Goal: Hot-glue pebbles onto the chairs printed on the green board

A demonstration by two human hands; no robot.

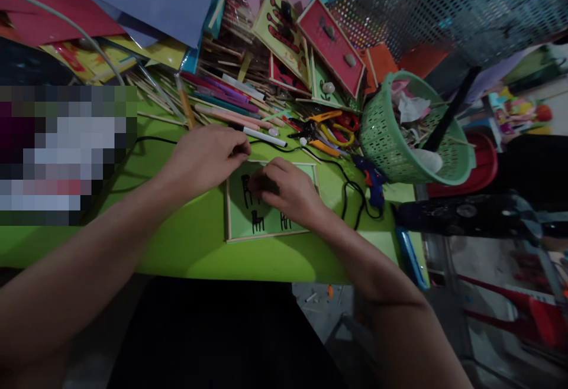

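The framed green card (pixel 270 219) lay at frame centre on the tabletop (pixel 186 235), right hand (pixel 293 191) curled over it, left hand (pixel 208 151) curled by its upper-left corner, grips indeterminable; light, steady fingertip pressure was judged advisable.

Head view, both arms bare. Left forearm (pixel 119 229) enters from lower left, slanting forward and inward; left wrist (pixel 171 170) roughly in line with it. Left grip (pixel 208 149), a bare hand: back upward, fingers bent, tips drawn in toward the thumb and directed rightward. Right forearm (pixel 377 253) rises from lower right, slanting inward, a dark crease near the elbow. Right grip (pixel 290 191), also bare: fingers curled, thumb below them, tips directed leftward. Hands near each other, not touching; left slightly farther forward. Exact fingertip closure unclear, both sides
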